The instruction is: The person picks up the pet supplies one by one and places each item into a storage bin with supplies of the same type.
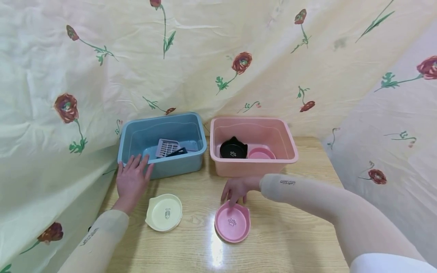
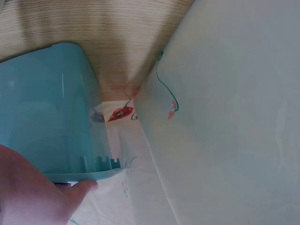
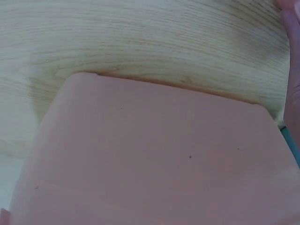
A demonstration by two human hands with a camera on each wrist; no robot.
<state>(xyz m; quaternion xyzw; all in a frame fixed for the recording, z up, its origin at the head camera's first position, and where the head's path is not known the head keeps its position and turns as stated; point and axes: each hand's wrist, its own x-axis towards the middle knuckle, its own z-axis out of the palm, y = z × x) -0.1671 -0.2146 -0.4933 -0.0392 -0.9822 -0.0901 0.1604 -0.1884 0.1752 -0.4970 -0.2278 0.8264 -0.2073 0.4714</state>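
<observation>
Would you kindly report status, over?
Left hand on blue rectangular plastic bin. Right hand at pink round cat-eared dish, grip unclear. No obstruction visible.

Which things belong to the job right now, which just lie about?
Likely job:
blue bin, left hand on rim
nearer pink bowl, right hand at edge

Apparently idle:
cream bowl
pink bin
black bowl
farther pink bowl
lilac scoop
black item
</observation>
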